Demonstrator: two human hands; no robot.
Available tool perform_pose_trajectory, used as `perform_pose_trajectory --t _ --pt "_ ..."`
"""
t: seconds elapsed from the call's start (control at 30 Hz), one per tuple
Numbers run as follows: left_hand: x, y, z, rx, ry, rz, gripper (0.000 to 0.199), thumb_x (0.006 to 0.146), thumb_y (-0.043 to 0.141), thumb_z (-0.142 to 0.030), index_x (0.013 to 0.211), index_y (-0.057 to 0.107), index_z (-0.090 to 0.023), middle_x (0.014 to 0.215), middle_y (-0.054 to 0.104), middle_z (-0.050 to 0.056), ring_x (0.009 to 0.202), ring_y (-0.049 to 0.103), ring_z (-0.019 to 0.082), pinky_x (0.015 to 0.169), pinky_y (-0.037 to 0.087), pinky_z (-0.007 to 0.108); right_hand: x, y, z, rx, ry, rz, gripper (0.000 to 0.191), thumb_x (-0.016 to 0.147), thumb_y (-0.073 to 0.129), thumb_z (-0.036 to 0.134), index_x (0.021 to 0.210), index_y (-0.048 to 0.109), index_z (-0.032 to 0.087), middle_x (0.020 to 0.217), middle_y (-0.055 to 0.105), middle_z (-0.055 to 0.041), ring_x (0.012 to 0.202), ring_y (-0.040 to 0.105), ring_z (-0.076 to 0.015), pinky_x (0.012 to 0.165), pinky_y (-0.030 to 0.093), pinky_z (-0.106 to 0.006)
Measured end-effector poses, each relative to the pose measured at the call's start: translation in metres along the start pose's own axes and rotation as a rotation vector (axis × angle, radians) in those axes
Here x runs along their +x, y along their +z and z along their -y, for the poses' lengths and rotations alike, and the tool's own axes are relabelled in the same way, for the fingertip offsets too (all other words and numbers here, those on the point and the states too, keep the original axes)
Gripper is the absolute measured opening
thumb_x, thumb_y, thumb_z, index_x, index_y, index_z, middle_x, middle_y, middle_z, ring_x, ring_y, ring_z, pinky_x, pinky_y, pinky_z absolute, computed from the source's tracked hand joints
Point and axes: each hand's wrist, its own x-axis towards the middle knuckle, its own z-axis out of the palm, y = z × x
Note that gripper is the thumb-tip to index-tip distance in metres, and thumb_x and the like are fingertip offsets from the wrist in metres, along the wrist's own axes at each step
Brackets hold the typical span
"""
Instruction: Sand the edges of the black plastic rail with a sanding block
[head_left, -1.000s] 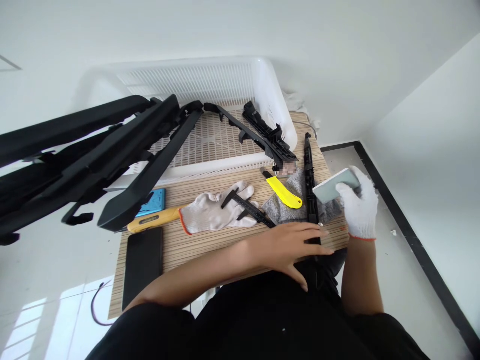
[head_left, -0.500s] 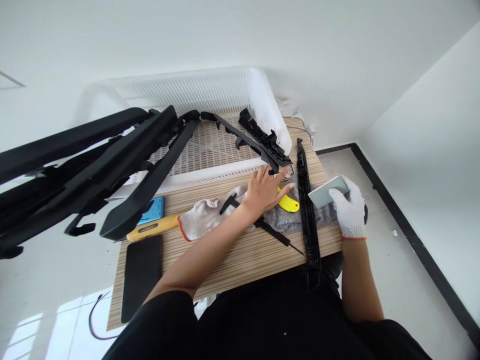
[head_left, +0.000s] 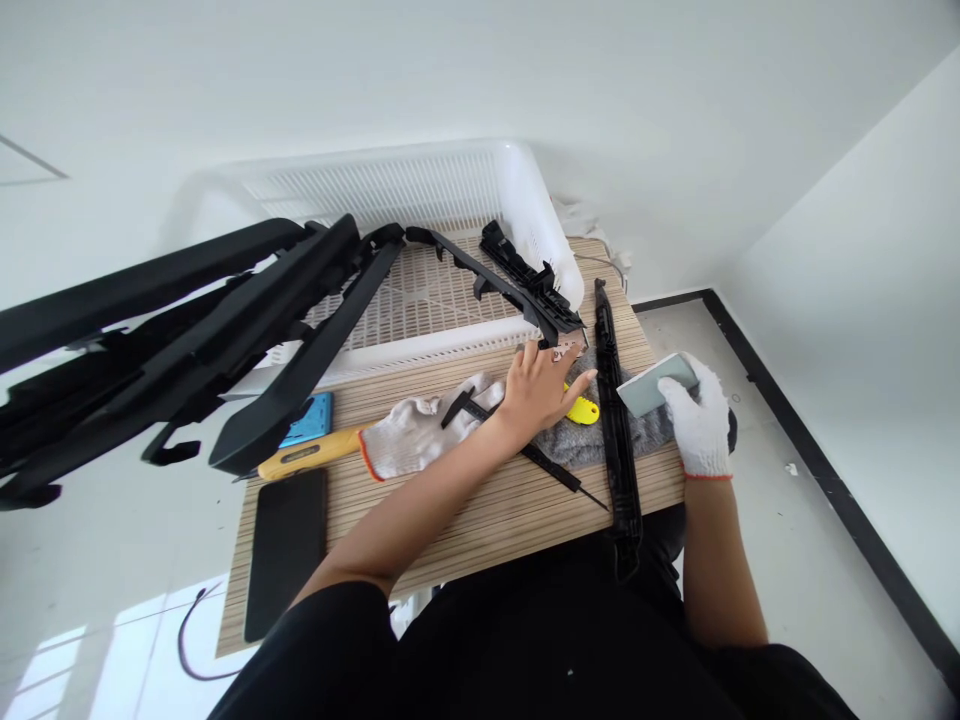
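My bare left hand point(head_left: 541, 386) lies spread over the yellow scraper point(head_left: 583, 408) and the grey cloth point(head_left: 600, 432), its fingertips by the end of a black trim piece point(head_left: 534, 281) that overhangs the basket. My gloved right hand point(head_left: 699, 417) grips a pale grey-green block point(head_left: 649, 386) at the table's right edge. A long black plastic strip point(head_left: 616, 420) lies lengthwise between the two hands, its near end past the table's front edge. A loose white glove point(head_left: 420, 428) and a black caliper point(head_left: 525, 447) lie under my left forearm.
A white slotted basket point(head_left: 525, 200) holds several long black trim parts that jut out to the left point(head_left: 187, 330). On the striped wooden table point(head_left: 480, 510) are a yellow-handled tool point(head_left: 307, 454), a blue case point(head_left: 309, 420) and a black phone point(head_left: 286, 538). A wall stands close on the right.
My left hand left the table's front edge and reached forward onto the yellow scraper and cloth. The black strip now lies free. My right hand with the block barely moved.
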Motion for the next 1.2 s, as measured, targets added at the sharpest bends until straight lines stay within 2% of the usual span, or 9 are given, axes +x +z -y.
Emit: perform_pose_trajectory --t 0.3,0.4,0.5,0.63,0.8,0.9,1.03,1.13,1.2 --pt "0.007 0.001 0.002 -0.108 -0.032 -0.018 0.058 0.104 0.035 -0.058 0.153 0.047 -0.029 0.115 0.061 0.014 0.115 0.055 0.034 0.099 0.043 0.046 -0.002 -0.003 0.010 -0.054 0.013 -0.002 0.060 0.081 0.069 0.048 0.137 0.063 0.026 0.131 0.065 -0.0093 0.114 0.061 -0.0276 0.103 0.049 -0.047" --pt "-0.010 -0.014 -0.007 -0.219 0.092 -0.051 0.065 0.104 0.030 -0.058 0.155 0.041 -0.019 0.113 0.059 0.014 0.105 0.054 0.030 0.097 0.045 0.046 -0.003 -0.003 0.014 -0.092 0.009 -0.012 0.058 0.081 0.069 0.047 0.135 0.064 0.025 0.131 0.065 -0.0097 0.117 0.060 -0.0277 0.105 0.048 -0.046" --pt "-0.035 -0.020 -0.026 -0.297 0.329 -0.053 0.063 0.103 0.034 -0.058 0.145 0.051 -0.013 0.114 0.059 0.014 0.103 0.054 0.029 0.095 0.047 0.045 -0.004 -0.002 0.015 -0.108 -0.014 -0.041 0.057 0.082 0.069 0.047 0.134 0.064 0.025 0.131 0.065 -0.0093 0.119 0.060 -0.0275 0.109 0.044 -0.048" --pt "-0.064 -0.004 -0.052 -0.308 0.585 -0.072 0.049 0.101 0.048 -0.049 0.134 0.058 -0.014 0.128 0.060 0.013 0.117 0.056 0.028 0.100 0.049 0.040 -0.010 -0.004 0.014 -0.001 -0.054 -0.125 0.061 0.085 0.063 0.048 0.141 0.059 0.025 0.132 0.064 -0.0088 0.113 0.063 -0.0257 0.100 0.053 -0.045" --pt "-0.079 0.025 -0.057 -0.239 0.730 -0.126 0.034 0.100 0.054 -0.038 0.125 0.063 -0.018 0.128 0.065 0.011 0.119 0.061 0.024 0.113 0.044 0.038 -0.019 -0.013 0.019 0.014 0.098 0.046 0.065 0.080 0.070 0.050 0.139 0.061 0.025 0.108 0.070 -0.0064 0.068 0.064 -0.0158 0.058 0.057 -0.031" --pt "-0.083 0.032 -0.053 -0.207 0.739 -0.164 0.030 0.100 0.053 -0.037 0.117 0.066 -0.017 0.127 0.067 0.011 0.122 0.061 0.025 0.116 0.042 0.040 -0.019 -0.016 0.027 0.078 0.161 -0.161 0.068 0.080 0.069 0.052 0.142 0.057 0.025 0.112 0.068 -0.0070 0.063 0.063 -0.0126 0.055 0.058 -0.029" --pt "-0.084 0.034 -0.052 -0.195 0.735 -0.194 0.029 0.101 0.051 -0.036 0.115 0.066 -0.016 0.128 0.067 0.011 0.124 0.061 0.026 0.115 0.044 0.040 -0.015 -0.019 0.039 0.043 0.178 0.104 0.064 0.078 0.073 0.048 0.136 0.063 0.024 0.099 0.070 -0.0045 0.058 0.063 -0.0121 0.051 0.056 -0.026" --pt "-0.084 0.036 -0.053 -0.195 0.729 -0.195 0.027 0.100 0.051 -0.035 0.112 0.067 -0.016 0.127 0.067 0.012 0.123 0.061 0.026 0.115 0.044 0.041 -0.012 -0.017 0.046 0.076 0.146 -0.102 0.067 0.080 0.072 0.047 0.141 0.057 0.025 0.108 0.069 -0.0049 0.061 0.064 -0.0111 0.056 0.058 -0.026" --pt "-0.083 0.038 -0.054 -0.203 0.726 -0.194 0.026 0.100 0.051 -0.034 0.110 0.067 -0.017 0.127 0.067 0.012 0.124 0.061 0.026 0.115 0.045 0.040 -0.012 -0.014 0.047 0.131 0.135 -0.037 0.065 0.081 0.071 0.048 0.140 0.058 0.025 0.107 0.069 -0.0046 0.059 0.062 -0.0104 0.053 0.056 -0.026"
